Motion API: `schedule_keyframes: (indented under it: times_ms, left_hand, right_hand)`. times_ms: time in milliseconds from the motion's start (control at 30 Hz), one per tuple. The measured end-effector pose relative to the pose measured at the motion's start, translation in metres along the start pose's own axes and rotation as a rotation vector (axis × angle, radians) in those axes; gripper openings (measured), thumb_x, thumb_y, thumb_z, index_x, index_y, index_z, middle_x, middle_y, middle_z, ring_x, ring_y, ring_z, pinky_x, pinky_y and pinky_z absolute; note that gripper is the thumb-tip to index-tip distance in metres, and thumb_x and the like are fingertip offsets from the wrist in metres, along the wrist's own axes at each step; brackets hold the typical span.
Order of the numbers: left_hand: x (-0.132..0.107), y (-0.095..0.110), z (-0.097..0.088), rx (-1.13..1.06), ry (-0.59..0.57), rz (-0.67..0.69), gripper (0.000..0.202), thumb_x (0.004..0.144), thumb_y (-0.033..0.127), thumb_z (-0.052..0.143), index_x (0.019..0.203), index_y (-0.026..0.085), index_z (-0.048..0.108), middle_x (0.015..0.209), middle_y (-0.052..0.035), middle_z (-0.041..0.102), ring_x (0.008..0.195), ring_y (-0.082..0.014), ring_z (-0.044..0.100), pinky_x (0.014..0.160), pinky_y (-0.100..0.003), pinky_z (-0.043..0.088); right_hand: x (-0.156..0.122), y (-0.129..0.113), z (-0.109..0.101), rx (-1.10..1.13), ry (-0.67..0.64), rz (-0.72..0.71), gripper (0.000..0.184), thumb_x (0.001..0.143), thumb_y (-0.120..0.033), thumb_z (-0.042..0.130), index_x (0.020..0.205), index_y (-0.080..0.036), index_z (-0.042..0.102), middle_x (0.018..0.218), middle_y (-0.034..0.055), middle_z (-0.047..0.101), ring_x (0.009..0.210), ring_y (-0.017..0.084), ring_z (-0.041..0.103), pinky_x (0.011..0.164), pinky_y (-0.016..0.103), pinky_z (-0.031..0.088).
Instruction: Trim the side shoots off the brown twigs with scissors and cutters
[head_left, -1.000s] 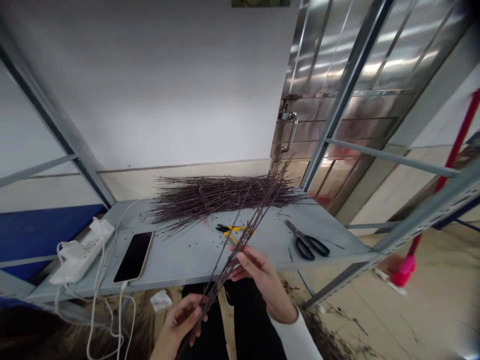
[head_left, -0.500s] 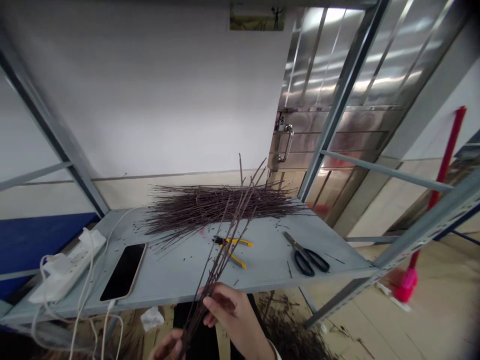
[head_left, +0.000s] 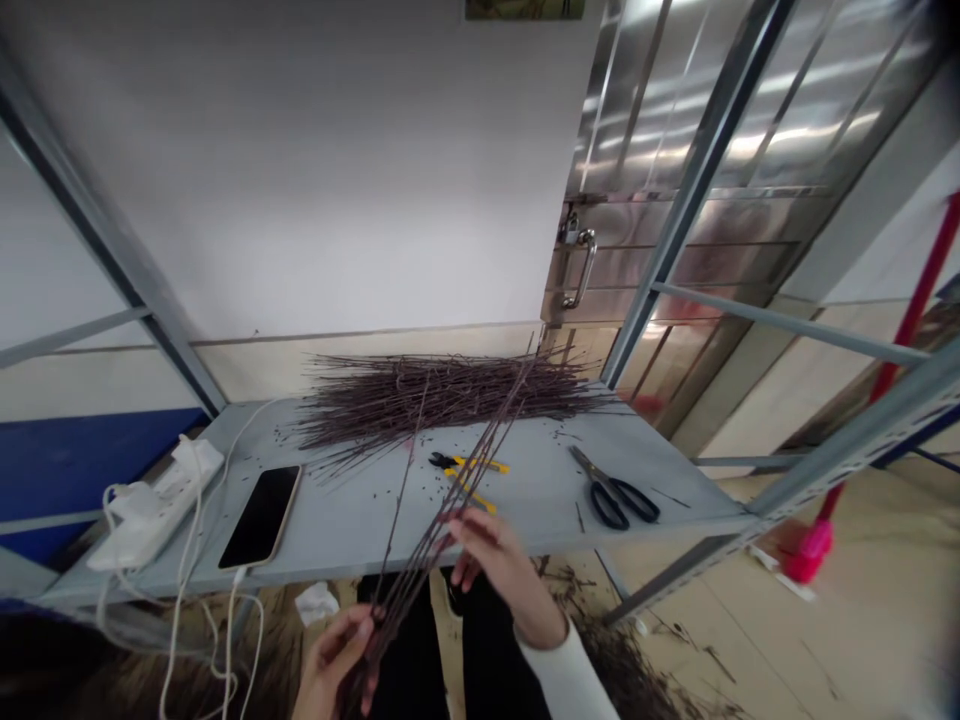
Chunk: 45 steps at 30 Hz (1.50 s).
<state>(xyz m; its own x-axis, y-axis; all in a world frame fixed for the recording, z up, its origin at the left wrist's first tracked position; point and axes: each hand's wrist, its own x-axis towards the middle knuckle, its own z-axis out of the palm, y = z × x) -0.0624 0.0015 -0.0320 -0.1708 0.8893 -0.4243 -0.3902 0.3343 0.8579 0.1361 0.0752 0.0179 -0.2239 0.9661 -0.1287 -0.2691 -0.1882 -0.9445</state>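
I watched the left hand [head_left: 330, 655] clenched on the lower ends of a sheaf of thin dark twigs [head_left: 429, 545], while the right hand [head_left: 504, 575] gripped the same stems higher up. The twigs slanted up over the grey metal worktop [head_left: 525, 510], which held yellow-handled pliers [head_left: 465, 472], black-handled scissors [head_left: 616, 502], a smartphone [head_left: 260, 517] and a white power strip [head_left: 154, 505]. Farther along the worktop lay a broad heap of similar twigs [head_left: 442, 395], below a white wall [head_left: 300, 170] and beside a steel door [head_left: 645, 120].
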Motion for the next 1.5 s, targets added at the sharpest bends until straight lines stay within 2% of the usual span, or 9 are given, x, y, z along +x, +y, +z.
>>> schedule_keyframes:
  times_ms: [133, 333, 467, 633, 867, 1033, 1233, 1367, 1500]
  left_hand:
    - [-0.002, 0.025, 0.027, -0.058, -0.102, 0.029, 0.042, 0.052, 0.042, 0.084, 0.083, 0.014, 0.075, 0.069, -0.0068, 0.073, 0.048, -0.0169, 0.063, 0.041, -0.024, 0.048]
    - [0.0, 0.045, 0.061, -0.084, -0.231, 0.05, 0.036, 0.062, 0.033, 0.08, 0.091, 0.013, 0.075, 0.083, -0.0108, 0.076, 0.064, -0.0216, 0.069, 0.056, -0.028, 0.055]
    - [-0.002, 0.052, 0.084, -0.124, -0.252, 0.076, 0.035, 0.068, 0.036, 0.074, 0.094, 0.013, 0.075, 0.092, -0.0115, 0.075, 0.067, -0.0219, 0.069, 0.06, -0.029, 0.055]
    - [-0.003, 0.059, 0.106, -0.167, -0.289, 0.155, 0.033, 0.072, 0.037, 0.07, 0.094, 0.012, 0.074, 0.103, -0.0123, 0.073, 0.084, -0.0252, 0.068, 0.067, -0.032, 0.056]
    - [-0.002, 0.049, 0.101, -0.156, -0.353, 0.221, 0.029, 0.077, 0.035, 0.066, 0.099, 0.016, 0.071, 0.114, -0.0097, 0.069, 0.094, -0.0251, 0.066, 0.076, -0.033, 0.054]
    - [0.003, 0.04, 0.088, -0.016, -0.343, 0.183, 0.031, 0.072, 0.036, 0.072, 0.094, 0.015, 0.071, 0.085, -0.0068, 0.073, 0.072, -0.0197, 0.067, 0.073, -0.031, 0.053]
    - [0.008, 0.034, 0.086, 0.2, -0.215, 0.384, 0.026, 0.073, 0.041, 0.069, 0.077, 0.016, 0.067, 0.06, 0.0013, 0.061, 0.057, -0.0141, 0.057, 0.059, -0.024, 0.047]
    - [0.006, 0.031, 0.089, 0.239, -0.103, 0.478, 0.025, 0.078, 0.042, 0.064, 0.072, 0.017, 0.064, 0.059, 0.0026, 0.058, 0.058, -0.0125, 0.052, 0.06, -0.022, 0.043]
    - [0.006, 0.027, 0.091, 0.136, -0.037, 0.438, 0.026, 0.076, 0.042, 0.067, 0.078, 0.017, 0.065, 0.071, -0.0002, 0.064, 0.064, -0.0141, 0.056, 0.065, -0.023, 0.046]
  right_hand:
    - [0.015, -0.016, -0.022, 0.077, 0.184, -0.051, 0.048, 0.057, -0.056, 0.075, 0.077, -0.015, 0.063, 0.066, 0.0008, 0.067, 0.036, 0.009, 0.054, 0.034, 0.02, 0.041]
    - [0.013, -0.042, -0.023, 0.135, 0.313, -0.198, 0.048, 0.072, -0.054, 0.065, 0.103, -0.017, 0.062, 0.078, 0.0029, 0.07, 0.051, 0.012, 0.061, 0.044, 0.023, 0.049]
    - [0.004, -0.04, -0.011, 0.196, 0.314, -0.256, 0.057, 0.074, -0.051, 0.065, 0.121, -0.022, 0.051, 0.089, 0.0039, 0.072, 0.061, 0.014, 0.065, 0.053, 0.026, 0.053]
    - [0.001, -0.028, 0.001, 0.11, 0.153, -0.236, 0.04, 0.063, -0.037, 0.078, 0.096, -0.019, 0.064, 0.078, 0.0014, 0.072, 0.067, 0.017, 0.066, 0.06, 0.028, 0.056]
    - [0.0, -0.035, 0.002, 0.09, 0.117, -0.28, 0.037, 0.065, -0.039, 0.077, 0.094, -0.019, 0.066, 0.083, 0.0036, 0.075, 0.073, 0.02, 0.069, 0.065, 0.032, 0.058]
    - [-0.001, -0.034, 0.003, 0.074, 0.098, -0.25, 0.043, 0.068, -0.042, 0.073, 0.104, -0.019, 0.064, 0.084, 0.0052, 0.074, 0.062, 0.017, 0.067, 0.06, 0.033, 0.057]
    - [0.004, -0.019, 0.011, 0.075, 0.111, -0.255, 0.051, 0.074, -0.046, 0.068, 0.116, -0.019, 0.058, 0.09, 0.0064, 0.073, 0.066, 0.019, 0.068, 0.064, 0.036, 0.058]
    - [0.006, -0.002, 0.019, 0.09, 0.234, -0.25, 0.062, 0.078, -0.05, 0.061, 0.13, -0.02, 0.046, 0.096, 0.0083, 0.072, 0.067, 0.022, 0.068, 0.06, 0.038, 0.058]
    - [0.003, 0.006, 0.025, 0.15, 0.324, -0.217, 0.07, 0.078, -0.05, 0.059, 0.137, -0.021, 0.035, 0.095, 0.0091, 0.072, 0.059, 0.023, 0.068, 0.053, 0.039, 0.056]
